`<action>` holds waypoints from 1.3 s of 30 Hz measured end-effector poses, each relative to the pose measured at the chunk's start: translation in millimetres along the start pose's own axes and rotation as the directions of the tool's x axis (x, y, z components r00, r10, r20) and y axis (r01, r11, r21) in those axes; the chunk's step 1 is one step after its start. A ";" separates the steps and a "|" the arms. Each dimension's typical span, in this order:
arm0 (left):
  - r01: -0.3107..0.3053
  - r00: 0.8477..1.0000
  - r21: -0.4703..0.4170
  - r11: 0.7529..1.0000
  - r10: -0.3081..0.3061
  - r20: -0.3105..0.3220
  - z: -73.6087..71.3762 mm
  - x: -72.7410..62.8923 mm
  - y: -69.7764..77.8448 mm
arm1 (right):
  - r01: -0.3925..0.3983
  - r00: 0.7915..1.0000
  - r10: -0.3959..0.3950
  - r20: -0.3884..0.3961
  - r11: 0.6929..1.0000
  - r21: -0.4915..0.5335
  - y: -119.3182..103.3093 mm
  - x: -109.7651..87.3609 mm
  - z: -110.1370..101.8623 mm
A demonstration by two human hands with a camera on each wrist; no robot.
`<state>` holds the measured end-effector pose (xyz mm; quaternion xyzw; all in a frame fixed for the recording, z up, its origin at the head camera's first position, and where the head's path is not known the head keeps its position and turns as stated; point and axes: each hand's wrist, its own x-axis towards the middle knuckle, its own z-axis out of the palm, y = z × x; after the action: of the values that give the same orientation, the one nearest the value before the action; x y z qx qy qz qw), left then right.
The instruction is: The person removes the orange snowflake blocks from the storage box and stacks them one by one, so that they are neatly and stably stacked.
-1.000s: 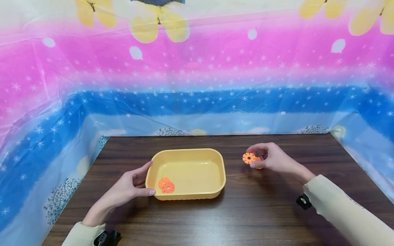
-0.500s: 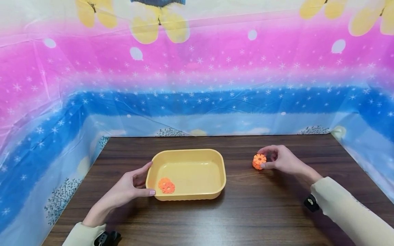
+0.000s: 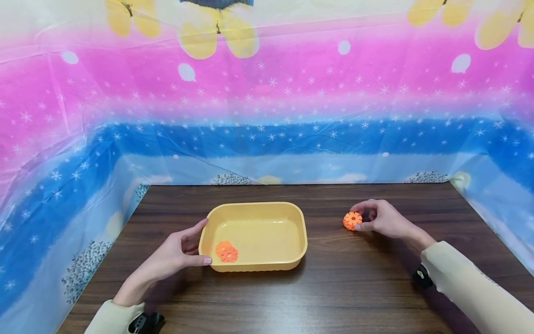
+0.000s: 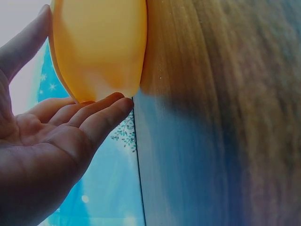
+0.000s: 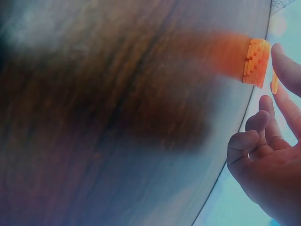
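In the head view my left hand (image 3: 171, 254) lies against the left end of a yellow plastic basin (image 3: 258, 267), its straight thumb and fingers touching the rim and side. Two orange notched discs, like interlocking snowflake pieces (image 3: 228, 254), overlap in the basin's near left corner. To the basin's right, my right hand (image 3: 385, 220) pinches a single orange snowflake disc (image 3: 353, 218) between thumb and fingers. Just under it stands a stack of several similar discs (image 5: 254, 63) on the table. In the right wrist view a narrow gap separates the held disc (image 5: 274, 81) from the stack.
The dark wood-grain table (image 3: 267, 301) carries the basin and the stack. A patterned pink and blue cloth (image 3: 292, 139) hangs along its back and sides. Each wrist wears a small black device (image 3: 422, 277).
My right hand has moved to the right and slightly down, bringing its disc from left of the stack to just over it. My left hand and the basin keep their places.
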<state>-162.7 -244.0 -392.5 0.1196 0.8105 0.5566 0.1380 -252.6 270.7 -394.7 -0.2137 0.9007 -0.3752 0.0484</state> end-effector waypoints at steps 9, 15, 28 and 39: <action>0.000 1.000 -0.016 1.000 0.000 0.003 -0.1 0.4 -1.0 | 0.009 1.000 -0.009 -0.002 1.000 -0.026 33.9 8.6 5.3; -0.003 1.000 -0.013 1.000 0.003 0.002 -0.5 0.4 -1.2 | 0.022 1.000 -0.022 0.008 1.000 -0.014 41.1 9.8 5.4; -0.004 1.000 -0.007 1.000 0.004 -0.001 -1.4 0.9 -2.8 | 0.030 1.000 -0.030 0.009 0.999 -0.024 42.5 9.9 6.5; -0.022 1.000 -0.010 1.000 0.022 0.011 -1.5 0.8 -3.8 | 0.027 1.000 -0.027 0.016 1.000 -0.013 40.6 9.9 6.7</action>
<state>-164.2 -246.3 -395.6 0.1311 0.8056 0.5613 0.1369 -274.0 287.5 -427.0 -0.2292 0.8996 -0.3684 0.0492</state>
